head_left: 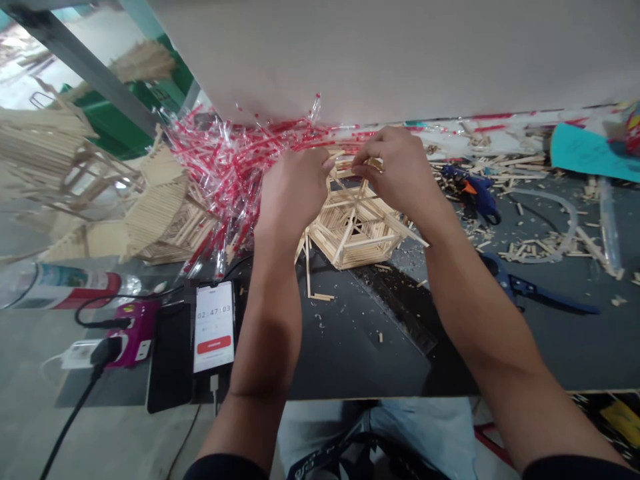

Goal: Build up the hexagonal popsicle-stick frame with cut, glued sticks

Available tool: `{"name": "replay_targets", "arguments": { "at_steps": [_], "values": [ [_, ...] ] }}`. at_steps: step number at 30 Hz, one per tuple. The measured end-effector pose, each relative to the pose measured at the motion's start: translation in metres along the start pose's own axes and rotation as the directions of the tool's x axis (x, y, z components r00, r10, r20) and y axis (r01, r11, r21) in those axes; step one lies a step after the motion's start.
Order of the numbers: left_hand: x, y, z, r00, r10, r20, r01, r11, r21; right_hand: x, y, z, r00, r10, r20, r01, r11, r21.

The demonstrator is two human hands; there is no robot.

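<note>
A hexagonal frame of thin wooden sticks (356, 230) stands on the dark work mat (350, 333). My left hand (295, 190) is closed at the frame's upper left edge, fingers curled against the sticks. My right hand (397, 170) pinches a thin wooden stick at the frame's top edge. Both hands almost meet above the frame. Loose sticks (315, 283) lie on the mat just in front of it.
A heap of clear red-striped wrappers (225, 167) lies to the left, beside finished stick structures (155, 213). A phone with a timer (214, 327), a purple charger (133, 330), a blue glue gun (475, 190), blue scissors (530, 287) and a ruler (400, 307) surround the mat.
</note>
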State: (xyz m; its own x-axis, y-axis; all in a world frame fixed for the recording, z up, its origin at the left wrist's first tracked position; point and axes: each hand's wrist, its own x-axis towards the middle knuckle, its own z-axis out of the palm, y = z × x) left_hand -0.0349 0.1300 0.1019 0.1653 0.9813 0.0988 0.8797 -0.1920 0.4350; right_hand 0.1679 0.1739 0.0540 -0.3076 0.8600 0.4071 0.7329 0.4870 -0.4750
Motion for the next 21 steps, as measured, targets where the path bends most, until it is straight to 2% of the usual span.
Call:
{"name": "replay_targets", "arguments": {
  "at_steps": [5, 10, 13, 15, 17, 19, 20, 21],
  "values": [
    [-0.004, 0.009, -0.003, 0.997, 0.063, 0.036, -0.065, 0.996, 0.061, -0.002, -0.002, -0.002, 1.0, -0.014, 0.007, 0.014, 0.999, -0.042],
    [-0.004, 0.014, -0.002, 0.998, 0.046, 0.031, -0.049, 0.992, 0.118, -0.003, -0.008, -0.006, 1.0, 0.008, -0.019, -0.009, 0.998, -0.063],
    [-0.005, 0.015, -0.003, 0.998, 0.042, 0.037, -0.047, 0.988, 0.145, -0.004, -0.018, -0.025, 0.996, 0.053, -0.077, -0.056, 0.997, -0.045],
    [-0.006, 0.015, -0.003, 0.998, 0.06, 0.035, -0.065, 0.988, 0.141, -0.008, -0.021, -0.046, 0.983, 0.147, -0.108, -0.153, 0.987, -0.041],
    [-0.007, 0.014, -0.003, 0.995, 0.095, 0.042, -0.1, 0.987, 0.128, -0.015, -0.011, -0.07, 0.936, 0.322, -0.144, -0.332, 0.942, -0.049],
    [-0.006, 0.014, -0.002, 0.992, 0.112, 0.056, -0.118, 0.985, 0.125, -0.027, 0.012, -0.092, 0.845, 0.483, -0.229, -0.515, 0.851, -0.102],
    [-0.005, 0.014, 0.0, 0.991, 0.117, 0.064, -0.124, 0.984, 0.126, -0.034, 0.028, -0.101, 0.792, 0.538, -0.288, -0.595, 0.786, -0.17],
    [-0.005, 0.014, 0.001, 0.991, 0.118, 0.067, -0.125, 0.984, 0.128, -0.042, 0.045, -0.108, 0.753, 0.587, -0.298, -0.655, 0.715, -0.244]
  ]
}}
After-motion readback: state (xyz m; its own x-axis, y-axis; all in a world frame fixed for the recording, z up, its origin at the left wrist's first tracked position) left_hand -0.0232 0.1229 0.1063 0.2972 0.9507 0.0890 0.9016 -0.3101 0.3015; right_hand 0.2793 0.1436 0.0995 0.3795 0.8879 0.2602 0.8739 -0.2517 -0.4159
